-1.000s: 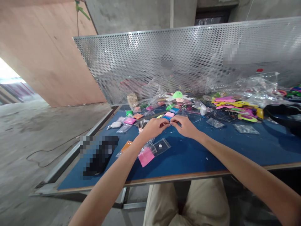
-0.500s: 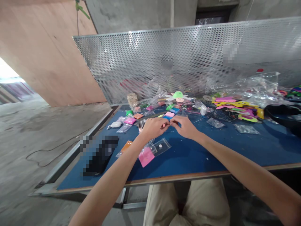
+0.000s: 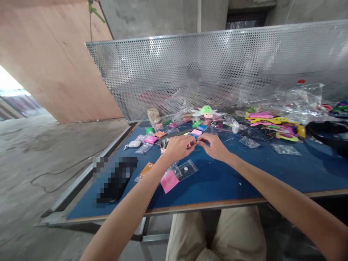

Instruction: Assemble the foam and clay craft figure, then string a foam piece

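Above the blue tabletop, my left hand and my right hand meet fingertip to fingertip, both closed in a pinch. What they pinch is mostly hidden; a bit of pink shows by the left fingers. Just behind the fingertips lie a pink packet and a blue packet. Under and beside my left wrist are a pink packet, a clear zip bag with a small white piece in it, and an orange packet.
A toy figure with a green cap stands at the back before a perforated metal panel. Colourful foam pieces and a black object lie right. A white earphone case and a dark, blurred-out object lie left.
Almost nothing differs. Both hands stay pinched together in the same place, and the view has shifted very slightly.
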Demonstrator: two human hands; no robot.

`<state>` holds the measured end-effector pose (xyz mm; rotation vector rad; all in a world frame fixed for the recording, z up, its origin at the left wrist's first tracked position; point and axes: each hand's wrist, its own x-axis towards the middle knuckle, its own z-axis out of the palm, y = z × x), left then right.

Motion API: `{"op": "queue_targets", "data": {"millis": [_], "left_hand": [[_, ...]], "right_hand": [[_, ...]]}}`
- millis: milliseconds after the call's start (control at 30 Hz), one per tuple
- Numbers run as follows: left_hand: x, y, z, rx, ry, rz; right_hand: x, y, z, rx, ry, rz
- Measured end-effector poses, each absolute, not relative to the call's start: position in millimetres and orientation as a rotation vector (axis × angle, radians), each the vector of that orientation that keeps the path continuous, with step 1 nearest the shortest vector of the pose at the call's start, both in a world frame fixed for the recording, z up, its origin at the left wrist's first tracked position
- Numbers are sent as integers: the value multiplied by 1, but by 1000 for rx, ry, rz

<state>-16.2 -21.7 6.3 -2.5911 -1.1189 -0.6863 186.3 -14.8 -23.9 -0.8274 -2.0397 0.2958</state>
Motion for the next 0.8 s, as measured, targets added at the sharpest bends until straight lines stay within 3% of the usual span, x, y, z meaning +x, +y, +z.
{"op": "queue_targets", "data": {"millis": [800], "left_hand": [[-17,-20,-5,-2595,-895,-571]], "right_hand": [[199,-9,-20,-882,-2230,277]]}}
